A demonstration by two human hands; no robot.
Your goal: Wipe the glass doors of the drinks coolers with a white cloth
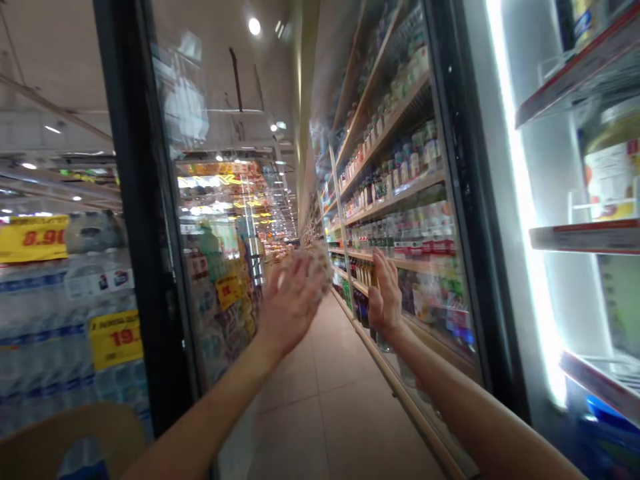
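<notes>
Both my hands are raised in front of the glass door [280, 413] of an upright cooler, set in a black frame [137, 220]. My left hand [293, 303] is slightly blurred, its fingers spread and its palm toward the glass. A pale, smeared shape shows by its fingertips; I cannot tell whether it is a reflection. Further right, my right hand [387, 293] has its fingers stretched up and its thumb apart, holding nothing. Whether either palm touches the pane is not clear.
Lit cooler shelves [585, 239] with a large jar [613, 163] stand at the right. Bottle packs [45, 333] with yellow price signs [117, 339] are at the left, above a tan rounded panel [75, 427]. Through or in the glass appear bottle shelves [395, 193] and a tiled aisle [325, 373].
</notes>
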